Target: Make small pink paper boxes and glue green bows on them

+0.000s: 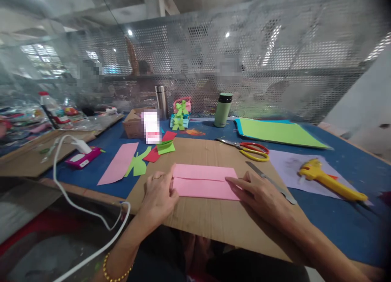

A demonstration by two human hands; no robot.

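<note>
A folded pink paper [201,187] lies flat on a brown cardboard sheet [207,217], with its two flaps meeting along a lengthwise seam. At its left end, my left hand [158,194] is closed, with thumb and index finger gripping the short edge. My right hand [259,190] holds the right end, its index fingertip on the paper near the seam and its other fingers partly hidden. Close to the right hand rests a grey metal blade [270,181]. Scissors [249,147] with red and yellow handles lie beyond it.
A yellow glue gun [331,180] lies on lilac paper at right. Green sheets [281,133] are stacked behind. Pink [119,162] and green paper pieces [137,164] lie at left, near a white cable [56,168]. A green tumbler [223,111] and steel flask [161,102] stand at the back.
</note>
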